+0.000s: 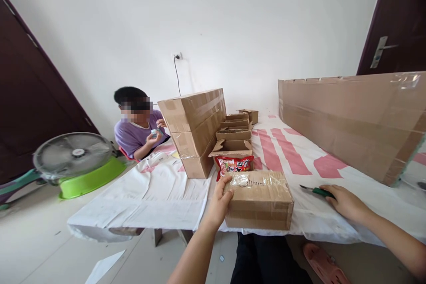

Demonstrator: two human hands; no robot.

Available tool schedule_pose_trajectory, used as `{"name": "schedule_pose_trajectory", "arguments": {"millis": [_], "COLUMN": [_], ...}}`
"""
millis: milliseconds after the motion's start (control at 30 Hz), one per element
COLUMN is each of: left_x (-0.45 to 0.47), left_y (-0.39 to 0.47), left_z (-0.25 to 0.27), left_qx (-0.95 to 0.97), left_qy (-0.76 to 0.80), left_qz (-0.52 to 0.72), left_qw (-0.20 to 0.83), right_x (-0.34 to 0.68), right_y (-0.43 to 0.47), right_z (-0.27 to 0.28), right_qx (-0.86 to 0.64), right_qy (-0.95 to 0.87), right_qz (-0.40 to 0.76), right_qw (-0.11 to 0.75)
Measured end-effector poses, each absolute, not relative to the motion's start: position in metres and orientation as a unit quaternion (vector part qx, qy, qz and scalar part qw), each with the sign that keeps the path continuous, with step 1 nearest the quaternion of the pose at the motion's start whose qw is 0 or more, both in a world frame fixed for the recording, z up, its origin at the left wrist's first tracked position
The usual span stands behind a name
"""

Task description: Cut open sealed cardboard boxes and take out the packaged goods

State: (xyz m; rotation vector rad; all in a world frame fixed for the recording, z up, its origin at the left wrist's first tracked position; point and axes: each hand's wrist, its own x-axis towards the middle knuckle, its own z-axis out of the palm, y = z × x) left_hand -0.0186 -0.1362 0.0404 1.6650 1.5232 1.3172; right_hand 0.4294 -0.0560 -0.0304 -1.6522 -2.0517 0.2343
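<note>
A taped cardboard box [259, 213] lies at the table's near edge. My left hand [219, 199] grips its left end, with fingers and thumb at the top corner. To the right of the box, my right hand [346, 203] is closed on the green handle of a knife [321, 192], whose dark blade points left just above or on the cloth; whether it touches, I cannot tell. Right behind the box is a red printed food packet [234, 164], partly hidden by it. Several open cardboard boxes [233, 146] stand in a row beyond the packet.
Stacked long cartons [199, 126] rise left of the row. A large carton [346, 120] stands at the right. White cloth with pink patches [282, 151] covers the table. Across the left side sits a person [138, 133] holding a small item. A fan [78, 153] is further left.
</note>
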Motion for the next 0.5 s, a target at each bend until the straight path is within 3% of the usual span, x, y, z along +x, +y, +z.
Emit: {"name": "schedule_pose_trajectory", "arguments": {"millis": [167,267,500], "left_x": [-0.015,-0.014,-0.018], "left_y": [-0.137,-0.137,-0.13], "left_z": [0.043,0.043,0.028], "left_qx": [0.59,0.581,0.587], "left_qy": [0.558,0.555,0.556], "left_qz": [0.506,0.517,0.524], "left_qw": [0.291,0.295,0.269], "right_x": [0.376,0.323,0.21], "right_y": [-0.055,-0.068,-0.084], "right_z": [0.042,0.092,0.137], "right_qx": [-0.557,-0.463,-0.277], "right_qy": [-0.753,-0.81,-0.934], "right_qz": [0.123,0.149,0.079], "right_qw": [0.329,0.328,0.212]}}
